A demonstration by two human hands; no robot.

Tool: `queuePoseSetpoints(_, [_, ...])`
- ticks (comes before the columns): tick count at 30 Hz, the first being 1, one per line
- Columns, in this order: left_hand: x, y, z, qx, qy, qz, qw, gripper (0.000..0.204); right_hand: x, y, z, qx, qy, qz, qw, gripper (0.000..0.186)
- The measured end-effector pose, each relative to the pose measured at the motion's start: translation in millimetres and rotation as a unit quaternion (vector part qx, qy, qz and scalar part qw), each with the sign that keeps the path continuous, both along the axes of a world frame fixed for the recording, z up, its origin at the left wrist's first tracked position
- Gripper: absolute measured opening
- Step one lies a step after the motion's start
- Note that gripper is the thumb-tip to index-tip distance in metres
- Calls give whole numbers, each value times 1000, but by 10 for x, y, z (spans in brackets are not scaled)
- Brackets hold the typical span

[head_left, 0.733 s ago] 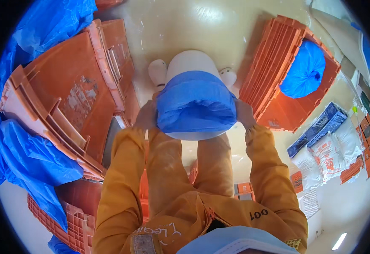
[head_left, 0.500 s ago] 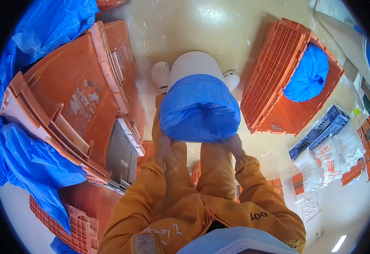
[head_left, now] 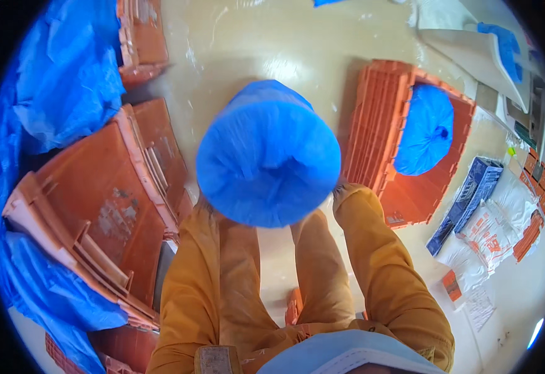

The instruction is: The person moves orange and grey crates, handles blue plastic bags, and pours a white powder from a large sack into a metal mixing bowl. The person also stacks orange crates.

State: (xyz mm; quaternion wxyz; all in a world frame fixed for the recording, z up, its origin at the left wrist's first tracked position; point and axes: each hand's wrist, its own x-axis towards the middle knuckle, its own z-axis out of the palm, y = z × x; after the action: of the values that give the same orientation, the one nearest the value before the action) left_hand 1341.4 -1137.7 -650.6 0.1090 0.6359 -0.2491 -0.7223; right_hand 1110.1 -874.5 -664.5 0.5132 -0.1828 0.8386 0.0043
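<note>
From the person's head, one wide fisheye view looks steeply down from near above the blue bag (head_left: 269,156), mid-frame, with sleeves (head_left: 188,287) entering from below.

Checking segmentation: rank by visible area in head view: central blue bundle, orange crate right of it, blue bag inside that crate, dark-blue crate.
1. Central blue bundle and orange crate: too close to rank
2. Blue bag
3. Dark-blue crate, smallest
</note>
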Motion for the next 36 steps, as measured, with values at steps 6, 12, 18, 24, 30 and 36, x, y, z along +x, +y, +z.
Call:
queuePoseSetpoints(6, [14, -46, 710, -87, -36, -173, 980, 29, -432, -45, 907, -67, 25, 39, 997, 78])
queuePoseSetpoints(12, [709, 514, 1619, -340, -83, -626, 696, 43, 326, 1071, 1906, -260, 52, 57, 962, 50])
queuePoseSetpoints(18, [308, 1531, 3626, -318, 1, -715, 622, 40, 1250, 2755, 3575, -336, -11, -273, 901, 44])
queuePoseSetpoints(24, [269, 2080, 3896, -291, 99, -852, 424, 38, 4196, 5837, 3178, 44, 394, -321, 860, 23])
queuePoseSetpoints(30, [135, 2267, 4148, -319, -37, -878, 355, 40, 5754, 5827, 3861, 107, -1, -552, 827, 32])
queuePoseSetpoints(36, [-143, 3313, 4015, -312, -110, -907, 262, 43, 6162, 6109, 3575, -34, 60, -633, 771, 32])
